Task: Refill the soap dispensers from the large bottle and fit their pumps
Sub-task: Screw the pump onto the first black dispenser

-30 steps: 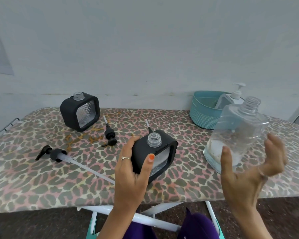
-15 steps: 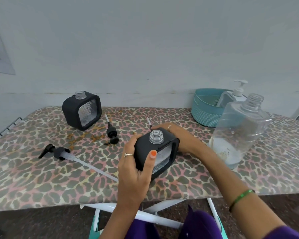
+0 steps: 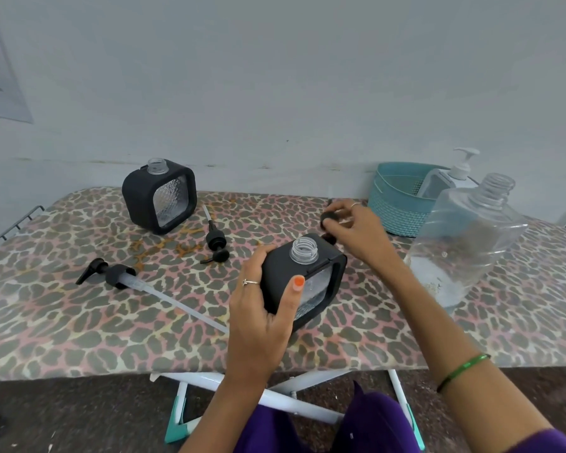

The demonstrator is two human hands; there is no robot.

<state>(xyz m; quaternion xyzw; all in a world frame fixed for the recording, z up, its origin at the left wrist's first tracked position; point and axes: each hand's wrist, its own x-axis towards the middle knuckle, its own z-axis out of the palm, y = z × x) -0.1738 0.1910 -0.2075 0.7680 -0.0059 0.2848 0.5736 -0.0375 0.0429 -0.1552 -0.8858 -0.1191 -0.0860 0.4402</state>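
Up front, left hand (image 3: 258,308) wrapped round the near black dispenser (image 3: 311,276) on the leopard-print board (image 3: 79,322), right hand (image 3: 356,230) reaching behind it, fingertips pinching a black pump (image 3: 328,220), large bottle (image 3: 464,243) standing at right.

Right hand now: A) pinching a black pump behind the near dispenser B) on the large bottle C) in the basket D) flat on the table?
A: the right hand pinches a small black pump just behind the near dispenser, which the left hand holds.

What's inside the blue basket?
A clear pump bottle with a white pump top stands in the blue basket. The basket wall covers its bottom and anything else in there.
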